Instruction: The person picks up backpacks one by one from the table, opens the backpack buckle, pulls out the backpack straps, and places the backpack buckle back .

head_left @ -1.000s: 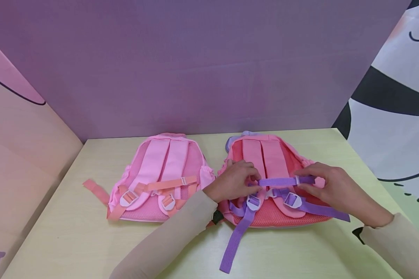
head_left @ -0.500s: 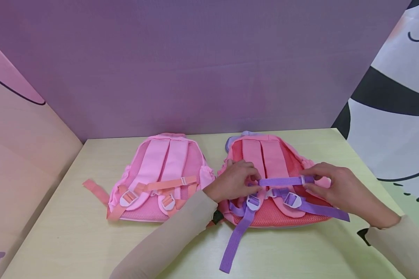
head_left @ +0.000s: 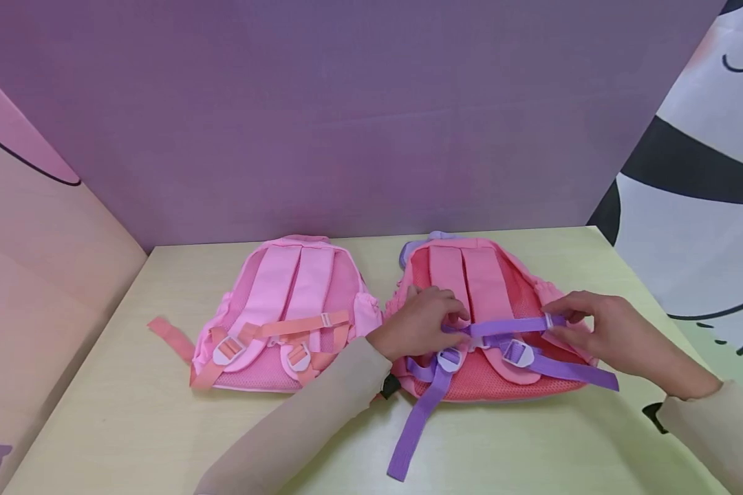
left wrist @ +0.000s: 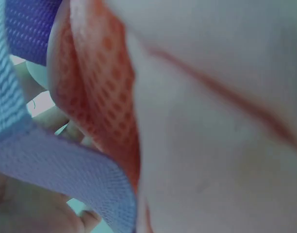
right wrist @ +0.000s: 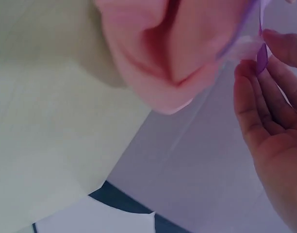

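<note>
A coral-pink backpack [head_left: 489, 268] lies with its shoulder straps facing up on the right half of the table. Across it runs a purple webbing strap [head_left: 510, 326], drawn straight between both hands. My left hand [head_left: 416, 323] pinches its left part. At the other end, thumb and fingers of my right hand [head_left: 603, 333] pinch it beside a small pale slider [head_left: 551, 321]. Below the strap, two white buckles [head_left: 519, 354] carry loose purple tails [head_left: 421, 433]. In the right wrist view the purple strap end [right wrist: 261, 58] shows between thumb and fingertips.
A lighter pink backpack [head_left: 272, 275] with orange straps [head_left: 303, 325] lies just left of the coral one, partly behind my left forearm. Both rest on a pale wooden table [head_left: 111, 412]. Behind it rises a purple wall panel [head_left: 371, 124].
My right hand has moved rightward, carrying the slider along, so more strap shows between the hands. The left hand has shifted only slightly right; the lighter backpack stays put.
</note>
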A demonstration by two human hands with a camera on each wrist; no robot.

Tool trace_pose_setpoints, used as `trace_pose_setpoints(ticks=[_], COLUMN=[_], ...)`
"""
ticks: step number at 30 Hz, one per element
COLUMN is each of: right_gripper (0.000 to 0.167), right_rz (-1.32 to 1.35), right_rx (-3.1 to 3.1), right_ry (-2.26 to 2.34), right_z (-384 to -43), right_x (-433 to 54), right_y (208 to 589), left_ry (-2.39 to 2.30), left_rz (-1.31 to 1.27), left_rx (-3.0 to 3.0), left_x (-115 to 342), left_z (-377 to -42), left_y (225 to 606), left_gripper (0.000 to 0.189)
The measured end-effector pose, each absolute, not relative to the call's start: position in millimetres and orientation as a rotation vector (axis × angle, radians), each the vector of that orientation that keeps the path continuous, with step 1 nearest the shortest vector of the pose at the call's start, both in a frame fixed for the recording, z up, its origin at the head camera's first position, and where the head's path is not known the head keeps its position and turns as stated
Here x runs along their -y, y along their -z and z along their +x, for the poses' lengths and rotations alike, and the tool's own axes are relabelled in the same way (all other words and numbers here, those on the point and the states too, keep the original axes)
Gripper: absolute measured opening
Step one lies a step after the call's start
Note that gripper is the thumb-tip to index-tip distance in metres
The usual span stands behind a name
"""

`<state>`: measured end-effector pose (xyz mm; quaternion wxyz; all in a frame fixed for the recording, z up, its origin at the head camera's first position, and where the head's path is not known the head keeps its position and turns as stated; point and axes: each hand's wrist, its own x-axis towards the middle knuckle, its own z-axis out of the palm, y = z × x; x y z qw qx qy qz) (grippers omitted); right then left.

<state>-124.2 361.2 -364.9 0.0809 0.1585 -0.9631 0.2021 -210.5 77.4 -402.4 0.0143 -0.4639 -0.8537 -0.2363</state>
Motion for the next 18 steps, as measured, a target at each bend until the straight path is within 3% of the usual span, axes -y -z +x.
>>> trace_pose_setpoints(ticks=[18], right_gripper=[0.039], right_rz=[0.529], right_rx=[2.917], right_ry=[-0.671], right_z=[-133], right_x=[-367], right_y=[377], left_ry=[0.754], left_rz=[-1.437], left_rx=[2.697], left_x=[-46], left_z=[-212], left_y=[388], left_gripper=[0.026])
